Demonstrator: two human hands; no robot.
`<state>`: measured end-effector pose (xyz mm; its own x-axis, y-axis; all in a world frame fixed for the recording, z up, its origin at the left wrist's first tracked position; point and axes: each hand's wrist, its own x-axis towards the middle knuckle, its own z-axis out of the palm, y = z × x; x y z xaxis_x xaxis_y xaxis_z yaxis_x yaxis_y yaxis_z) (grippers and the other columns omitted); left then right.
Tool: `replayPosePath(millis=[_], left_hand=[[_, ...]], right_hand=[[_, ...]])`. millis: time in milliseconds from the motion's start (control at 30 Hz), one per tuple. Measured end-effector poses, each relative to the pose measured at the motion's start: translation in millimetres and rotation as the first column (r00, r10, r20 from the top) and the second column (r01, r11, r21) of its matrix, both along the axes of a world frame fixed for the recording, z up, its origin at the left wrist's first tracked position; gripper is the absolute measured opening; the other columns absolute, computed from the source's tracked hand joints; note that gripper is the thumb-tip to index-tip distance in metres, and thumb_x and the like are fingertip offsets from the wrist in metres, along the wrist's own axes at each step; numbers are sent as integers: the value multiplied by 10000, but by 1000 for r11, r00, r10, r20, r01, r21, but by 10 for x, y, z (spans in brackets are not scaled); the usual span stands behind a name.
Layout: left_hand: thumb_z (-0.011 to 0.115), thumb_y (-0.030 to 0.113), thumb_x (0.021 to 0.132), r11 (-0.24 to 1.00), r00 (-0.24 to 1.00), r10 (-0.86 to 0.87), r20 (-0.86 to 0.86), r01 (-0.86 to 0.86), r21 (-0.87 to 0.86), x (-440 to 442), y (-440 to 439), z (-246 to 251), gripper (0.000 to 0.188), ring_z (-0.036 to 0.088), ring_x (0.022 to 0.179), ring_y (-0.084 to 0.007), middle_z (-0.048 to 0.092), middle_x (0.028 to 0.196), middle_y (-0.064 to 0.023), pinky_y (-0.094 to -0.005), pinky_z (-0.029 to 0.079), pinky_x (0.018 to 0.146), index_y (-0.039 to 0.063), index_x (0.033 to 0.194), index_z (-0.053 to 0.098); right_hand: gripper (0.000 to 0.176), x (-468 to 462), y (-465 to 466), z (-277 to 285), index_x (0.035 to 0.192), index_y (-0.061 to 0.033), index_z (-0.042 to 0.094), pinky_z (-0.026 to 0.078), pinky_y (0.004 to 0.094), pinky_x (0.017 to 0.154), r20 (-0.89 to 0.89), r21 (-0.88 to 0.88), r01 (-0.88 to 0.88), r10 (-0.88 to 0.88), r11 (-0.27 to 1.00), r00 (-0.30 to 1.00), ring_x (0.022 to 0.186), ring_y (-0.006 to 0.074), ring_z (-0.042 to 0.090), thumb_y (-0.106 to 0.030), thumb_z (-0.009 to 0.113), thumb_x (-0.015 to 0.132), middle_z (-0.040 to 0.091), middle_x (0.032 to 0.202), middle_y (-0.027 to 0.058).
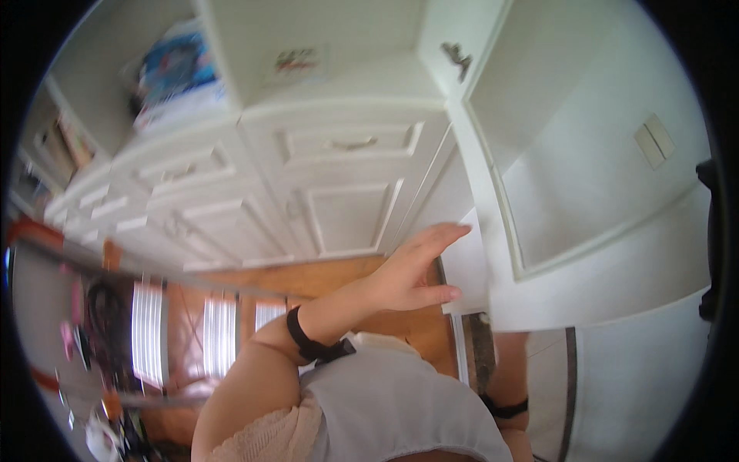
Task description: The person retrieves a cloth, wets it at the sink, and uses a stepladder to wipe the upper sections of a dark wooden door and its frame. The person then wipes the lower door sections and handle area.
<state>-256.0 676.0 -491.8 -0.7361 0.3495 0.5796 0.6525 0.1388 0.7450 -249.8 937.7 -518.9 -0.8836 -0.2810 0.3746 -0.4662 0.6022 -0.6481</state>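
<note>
My left hand (413, 271) reaches out with its thumb and fingers apart and nothing in it. Its fingertips point at the near edge of a white framed cabinet door (499, 231), which appears to have a glass pane; whether they touch it I cannot tell. A metal fitting (459, 60) sits high on that frame. My right forearm (509, 361), with a black wristband (508, 409), runs up behind the door's lower edge, so the right hand is hidden. Another black band (306, 338) circles my left wrist.
White cabinets with a drawer (349, 141) and a panelled door (349, 219) line the far side. Open shelves hold a blue package (179, 63) and a small printed card (297, 60). A wall switch (654, 141) is at right. A glass-topped table (185, 341) stands left.
</note>
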Motion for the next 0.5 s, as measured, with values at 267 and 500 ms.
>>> replayPosePath(millis=[267,500], left_hand=[[744,151,699,414,406,907,-108,-908,66,1025,-502,4,886,360,1228,-357,310,1367,-217,-408,307,1021,1,1380,197],[745,140,671,-494,-526,824,-209,-849,189,3183,-2137,-948,838,330,1223,-323,345,1278,-180,-403,235,1050,-27,1334,260]], right_hand=[[414,552,-1182,-246,1210,-99,526,474,321,685,282,162,-663,609,731,741,813,257,623,-124,589,802,623,888,155],[239,716,-1499,-966,975,-24,611,462,311,655,663,-102,-672,553,734,504,723,196,612,-190,629,803,636,809,117]])
